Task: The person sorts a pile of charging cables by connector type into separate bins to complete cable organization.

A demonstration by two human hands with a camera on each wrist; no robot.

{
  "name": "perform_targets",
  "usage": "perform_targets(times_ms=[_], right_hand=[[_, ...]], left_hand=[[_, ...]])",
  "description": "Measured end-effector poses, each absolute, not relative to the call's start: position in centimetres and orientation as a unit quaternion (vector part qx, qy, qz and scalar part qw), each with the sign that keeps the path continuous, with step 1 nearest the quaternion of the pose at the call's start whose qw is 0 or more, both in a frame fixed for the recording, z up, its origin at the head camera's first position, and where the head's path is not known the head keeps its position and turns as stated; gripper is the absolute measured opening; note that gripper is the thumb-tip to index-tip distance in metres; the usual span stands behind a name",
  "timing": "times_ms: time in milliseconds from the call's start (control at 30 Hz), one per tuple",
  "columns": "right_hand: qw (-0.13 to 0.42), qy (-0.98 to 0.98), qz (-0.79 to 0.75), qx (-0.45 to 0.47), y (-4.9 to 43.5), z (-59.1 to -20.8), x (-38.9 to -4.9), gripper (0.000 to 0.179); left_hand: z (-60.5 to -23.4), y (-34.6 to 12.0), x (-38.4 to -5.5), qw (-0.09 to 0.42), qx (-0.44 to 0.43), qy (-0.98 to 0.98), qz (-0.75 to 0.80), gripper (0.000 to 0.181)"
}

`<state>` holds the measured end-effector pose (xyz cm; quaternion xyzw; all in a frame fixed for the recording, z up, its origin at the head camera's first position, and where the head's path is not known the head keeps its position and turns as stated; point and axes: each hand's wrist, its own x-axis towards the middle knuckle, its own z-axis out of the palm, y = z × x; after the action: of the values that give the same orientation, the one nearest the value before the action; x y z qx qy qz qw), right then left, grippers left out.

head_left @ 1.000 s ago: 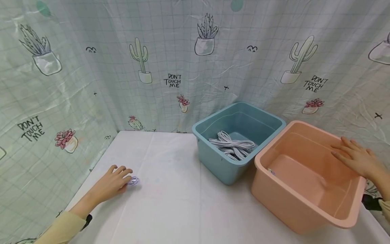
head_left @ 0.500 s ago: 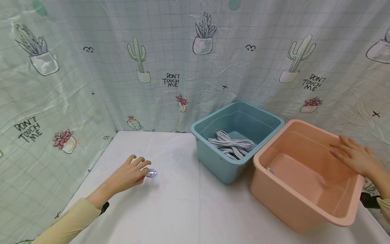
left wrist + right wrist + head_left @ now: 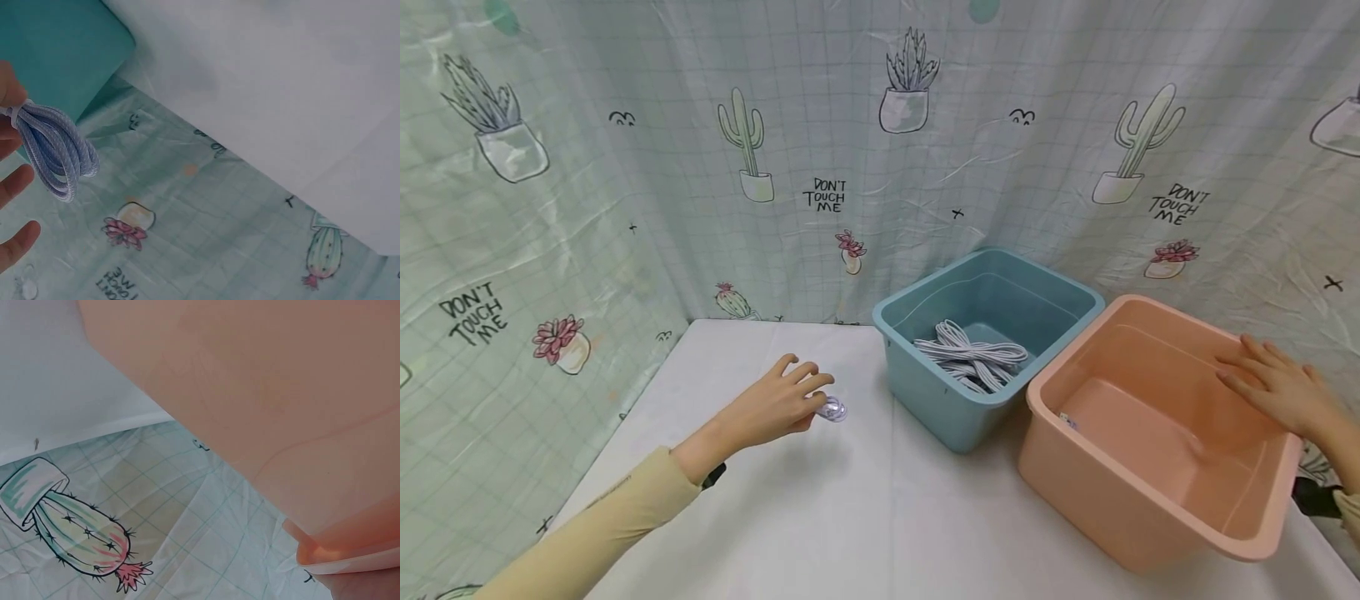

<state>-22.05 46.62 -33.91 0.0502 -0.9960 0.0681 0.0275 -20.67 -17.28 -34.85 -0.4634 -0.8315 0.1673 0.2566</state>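
Observation:
My left hand [image 3: 775, 406] pinches a small coiled lavender cable [image 3: 832, 409] between thumb and forefinger, above the white table. Up close in the left wrist view, the braided cable [image 3: 59, 150] hangs in loops below a tie, the other fingers spread apart from it. To its right stands a teal bin [image 3: 925, 404] with several bundled white cables [image 3: 973, 357] inside. My right hand [image 3: 1277, 387] rests over the far right rim of an orange bin [image 3: 1097, 492], fingers loosely extended inside. Only a bit of that hand shows in the right wrist view.
The two bins stand side by side on the white table [image 3: 820, 517], their rims close together. A small pale item [image 3: 1067, 421] lies in the orange bin, partly hidden by its near wall. A cactus-print curtain [image 3: 805, 125] hangs behind and at the left.
My left hand has carried the coiled cable up off the table and rightward, nearer the teal bin. The right hand has stayed on the orange bin's rim.

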Motion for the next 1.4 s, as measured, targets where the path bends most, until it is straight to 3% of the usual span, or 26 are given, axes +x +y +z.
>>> perform_targets(times_ms=[967, 1200, 1400], right_hand=[[0.040, -0.995, 0.070, 0.053, 46.8, -34.2, -22.2, 0.057], [0.037, -0.996, 0.067, 0.054, 46.8, -34.1, -22.2, 0.057], [0.039, -0.996, 0.064, 0.054, 46.9, -34.2, -22.1, 0.057]], left_hand=[[-27.5, -5.0, -21.4, 0.365, -0.558, -0.723, 0.180, 0.014], [-25.9, -1.6, -21.1, 0.357, -0.566, -0.718, 0.191, 0.010], [-25.0, 1.0, -21.2, 0.338, -0.564, -0.724, 0.208, 0.023]])
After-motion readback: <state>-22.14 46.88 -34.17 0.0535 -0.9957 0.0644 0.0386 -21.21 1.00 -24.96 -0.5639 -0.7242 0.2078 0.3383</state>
